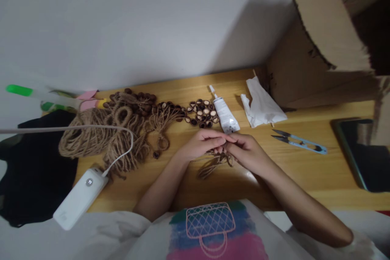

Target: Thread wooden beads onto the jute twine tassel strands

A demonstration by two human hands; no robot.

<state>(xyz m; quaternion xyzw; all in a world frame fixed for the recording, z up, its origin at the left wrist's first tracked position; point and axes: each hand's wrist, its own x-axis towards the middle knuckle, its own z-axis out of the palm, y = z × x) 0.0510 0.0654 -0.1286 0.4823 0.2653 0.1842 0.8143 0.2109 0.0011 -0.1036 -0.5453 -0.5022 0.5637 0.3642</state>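
My left hand and my right hand meet fingertip to fingertip over the wooden table, both pinching a short knotted piece of jute cord whose frayed ends trail down toward me. Just beyond my fingers lie a white glue tube and a cluster of small brown shell beads. More beaded cord pieces lie to the left of those.
A big tangle of jute twine covers the left of the table, with a white power bank and its cable. Thread snips, crumpled white paper, a cardboard box, a dark tablet are at right; black cloth at left.
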